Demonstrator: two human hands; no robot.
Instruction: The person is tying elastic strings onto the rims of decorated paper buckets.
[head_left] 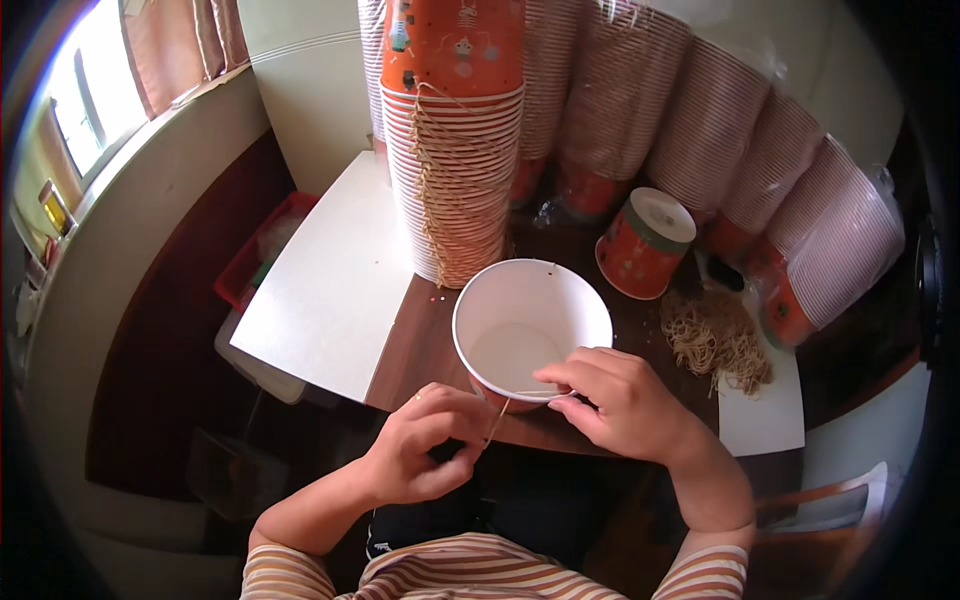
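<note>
A paper bucket [525, 340], white inside and red outside, stands open side up at the table's near edge, tilted a little towards me. My right hand [630, 400] grips its near right rim, fingers inside and thumb outside. At the near left rim my left hand [430, 440] is closed in a pinch on a thin tan string [497, 420]. The string meets the bucket at its near rim; its other end is hard to follow. Behind the bucket rises a tall stack of nested buckets [455, 190], with tan string handles hanging down its side.
A red and green bucket [645, 250] stands upside down at the right. Beside it lies a loose pile of tan strings [720, 340]. Plastic-wrapped bucket stacks [710, 120] line the back. A white board [315, 290] covers the table's left; a red bin [240, 265] sits beyond it.
</note>
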